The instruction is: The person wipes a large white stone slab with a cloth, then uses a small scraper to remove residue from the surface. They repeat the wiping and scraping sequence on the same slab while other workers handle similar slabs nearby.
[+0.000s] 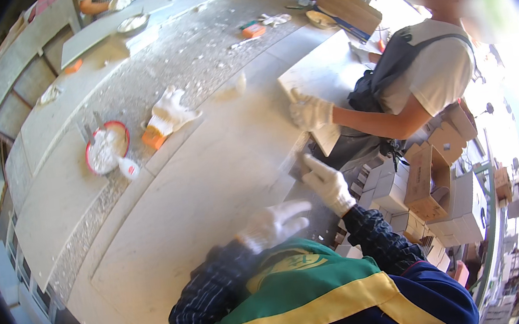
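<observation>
My left hand (273, 226), in a white work glove, hovers at the front edge of the pale stone tabletop (178, 235). Its fingers are spread, a little blurred, with nothing in them. To its right, my right hand (328, 186), also gloved, is held up just off the edge with its fingers stretched out and nothing in its grasp. Across from it, a co-worker's gloved hand (312, 111) grips a white marble-like slab (325, 65) that is tilted at the table's edge.
A red-rimmed bowl of white paste (104, 151) stands at the left, near a crumpled white glove (170, 111) and an orange block (153, 137). Farther back lie an orange tool (253, 31) and another bowl (132, 25). Cardboard boxes (428, 181) fill the right; another person works at the back.
</observation>
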A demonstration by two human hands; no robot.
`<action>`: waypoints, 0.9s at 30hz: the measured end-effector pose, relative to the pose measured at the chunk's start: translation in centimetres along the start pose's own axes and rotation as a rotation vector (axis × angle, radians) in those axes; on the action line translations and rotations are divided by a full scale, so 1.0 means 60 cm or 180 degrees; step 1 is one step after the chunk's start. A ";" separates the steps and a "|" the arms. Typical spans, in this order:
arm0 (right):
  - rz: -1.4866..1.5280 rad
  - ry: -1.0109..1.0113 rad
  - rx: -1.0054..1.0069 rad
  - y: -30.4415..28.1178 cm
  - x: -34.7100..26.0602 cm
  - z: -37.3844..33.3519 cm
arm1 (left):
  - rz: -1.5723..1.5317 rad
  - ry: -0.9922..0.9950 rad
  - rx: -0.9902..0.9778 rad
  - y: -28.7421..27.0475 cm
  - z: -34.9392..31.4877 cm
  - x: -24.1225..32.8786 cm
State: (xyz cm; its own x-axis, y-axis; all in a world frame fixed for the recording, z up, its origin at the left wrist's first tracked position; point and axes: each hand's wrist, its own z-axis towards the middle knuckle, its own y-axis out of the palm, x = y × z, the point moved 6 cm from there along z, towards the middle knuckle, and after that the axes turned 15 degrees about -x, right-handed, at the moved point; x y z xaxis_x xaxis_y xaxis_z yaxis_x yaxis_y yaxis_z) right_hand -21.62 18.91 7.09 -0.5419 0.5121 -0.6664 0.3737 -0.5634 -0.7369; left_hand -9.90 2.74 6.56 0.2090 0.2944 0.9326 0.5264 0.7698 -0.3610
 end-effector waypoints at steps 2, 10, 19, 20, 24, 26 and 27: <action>0.0269 -0.0250 -0.0606 0.038 -0.006 0.013 | 0.0257 -0.0049 0.0569 -0.038 -0.052 -0.006; -0.0655 -0.0365 -0.1412 0.183 -0.040 0.171 | 0.1563 -0.1001 0.2158 -0.027 -0.243 -0.030; 0.0078 0.0111 -0.1514 0.251 -0.038 0.315 | 0.2047 -0.1930 0.2745 0.018 -0.290 -0.052; -0.0363 -0.0085 -0.1548 0.256 -0.044 0.325 | 0.2086 -0.1955 0.2727 0.017 -0.288 -0.052; -0.0261 -0.0116 -0.1889 0.262 -0.049 0.338 | 0.2157 -0.2026 0.2631 0.015 -0.285 -0.051; 0.0029 0.0119 -0.2178 0.267 -0.050 0.332 | 0.2169 -0.2067 0.2614 0.016 -0.284 -0.052; -0.0122 -0.0096 -0.2171 0.268 -0.060 0.327 | 0.2187 -0.2101 0.2602 0.016 -0.284 -0.052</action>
State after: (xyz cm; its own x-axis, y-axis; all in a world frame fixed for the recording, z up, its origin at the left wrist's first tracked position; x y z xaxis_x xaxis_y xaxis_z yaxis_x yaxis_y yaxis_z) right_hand -28.43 -4.68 -0.13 -0.5813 0.4999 -0.6421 0.7391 -0.0057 -0.6735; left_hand 3.98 -7.08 3.18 -0.3391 0.8184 0.4639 -0.2409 0.4012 -0.8838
